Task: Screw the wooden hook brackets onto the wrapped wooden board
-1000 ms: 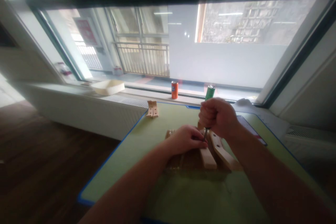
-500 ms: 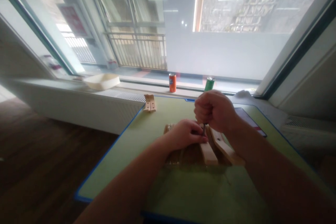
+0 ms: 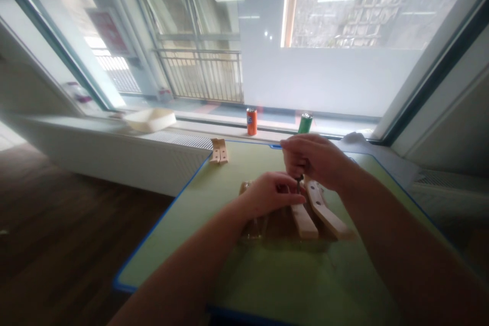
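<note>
My right hand (image 3: 314, 160) is a fist around the handle of a screwdriver whose thin dark shaft (image 3: 298, 183) points down onto pale wooden slats (image 3: 303, 220). The slats lie on a brown wooden piece (image 3: 275, 226) on the green table (image 3: 237, 285). My left hand (image 3: 272, 194) rests on the wood just left of the shaft tip. Its fingers are pinched together beside the tip, and what they hold is hidden. A second slat (image 3: 328, 216) angles off to the right.
Two small wooden pieces (image 3: 219, 152) lie at the table's far left corner. An orange can (image 3: 251, 121) and a green can (image 3: 305, 123) stand on the windowsill, with a white tray (image 3: 150, 118) further left. A dark flat object sits behind my right wrist. Floor lies to the left.
My right fist has sunk a little and turned on the screwdriver. The left hand stays at the shaft tip. The view has shifted slightly.
</note>
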Motion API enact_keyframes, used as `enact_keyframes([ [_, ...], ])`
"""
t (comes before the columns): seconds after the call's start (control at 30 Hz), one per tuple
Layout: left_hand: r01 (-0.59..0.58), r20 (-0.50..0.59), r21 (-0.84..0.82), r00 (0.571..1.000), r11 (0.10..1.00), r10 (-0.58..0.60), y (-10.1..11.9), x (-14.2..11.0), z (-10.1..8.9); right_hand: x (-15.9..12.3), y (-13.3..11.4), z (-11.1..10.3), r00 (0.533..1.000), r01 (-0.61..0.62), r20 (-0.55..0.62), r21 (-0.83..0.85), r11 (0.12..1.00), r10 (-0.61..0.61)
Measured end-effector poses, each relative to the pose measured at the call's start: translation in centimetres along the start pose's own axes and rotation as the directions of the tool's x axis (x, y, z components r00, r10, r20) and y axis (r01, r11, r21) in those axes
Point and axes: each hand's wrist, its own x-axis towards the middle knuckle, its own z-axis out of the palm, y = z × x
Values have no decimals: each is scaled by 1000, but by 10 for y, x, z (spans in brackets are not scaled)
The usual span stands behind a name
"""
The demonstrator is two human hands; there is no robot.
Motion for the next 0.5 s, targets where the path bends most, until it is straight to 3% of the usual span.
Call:
enact_keyframes([
  [0.17,3,-89,-106,996,994,-12,-3,0,1,-10,-11,-16,995,73,90,-371,926,-43],
  [0.27,15,-108,-123,994,992,-28,-5,1,3,-18,-14,-25,990,139,115,-607,782,-87],
  [0.37,22,-110,-126,993,992,-36,-3,1,3,-20,-14,-30,988,139,62,-773,619,-144],
  [0.5,2,-243,-156,969,988,-40,2,0,0,-18,-15,-24,962,162,59,-907,389,-265],
])
